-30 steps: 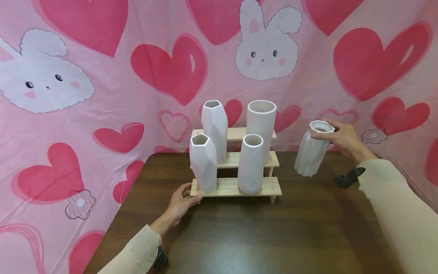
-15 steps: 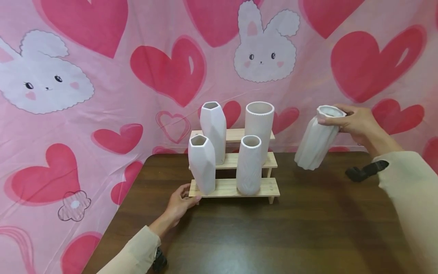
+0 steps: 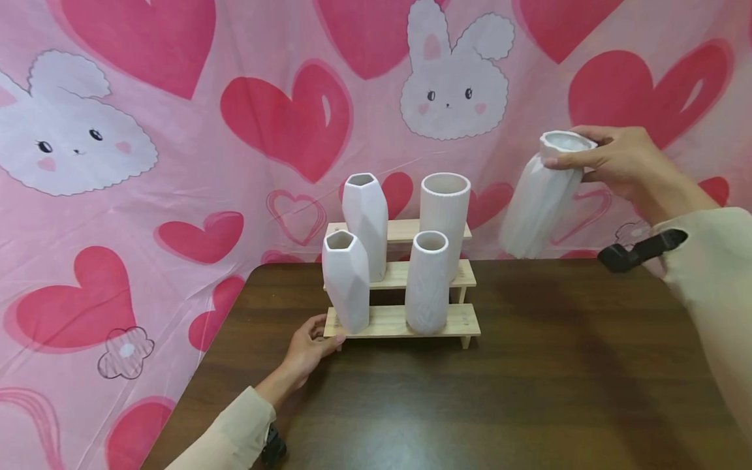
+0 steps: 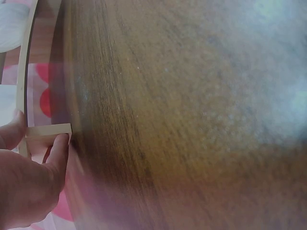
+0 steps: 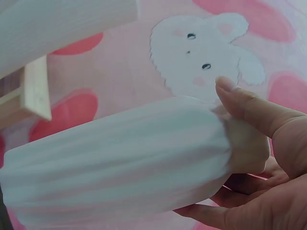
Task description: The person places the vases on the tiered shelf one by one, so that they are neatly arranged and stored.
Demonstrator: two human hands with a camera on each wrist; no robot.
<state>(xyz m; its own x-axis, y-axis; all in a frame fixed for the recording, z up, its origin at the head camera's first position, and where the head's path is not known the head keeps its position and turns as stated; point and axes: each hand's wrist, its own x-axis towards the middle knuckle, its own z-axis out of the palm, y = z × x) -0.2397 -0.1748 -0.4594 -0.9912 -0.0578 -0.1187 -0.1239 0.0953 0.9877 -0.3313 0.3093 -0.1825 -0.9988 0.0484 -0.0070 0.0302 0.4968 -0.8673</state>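
A white ribbed vase (image 3: 534, 202) hangs tilted in the air right of the stand, its base above the table's far edge. My right hand (image 3: 625, 163) grips it round the neck, thumb in front; the right wrist view shows the fluted vase (image 5: 120, 158) lengthwise. At the front left corner of the three-step wooden stand (image 3: 388, 320), my left hand (image 3: 305, 352) holds the lowest step's end. In the left wrist view its thumb lies on the board and a finger touches the stand's short leg (image 4: 50, 130).
Two faceted white vases (image 3: 348, 287) stand at the stand's left, one behind the other. On its right are a tapered vase (image 3: 427, 284) and a taller cylindrical vase (image 3: 444, 209) behind. A pink heart-print cloth (image 3: 200, 156) hangs behind the brown table (image 3: 470, 405).
My right hand has lifted the ribbed vase from near the table, upward and slightly right, and the vase is tilted more. My left hand stays at the stand's corner.
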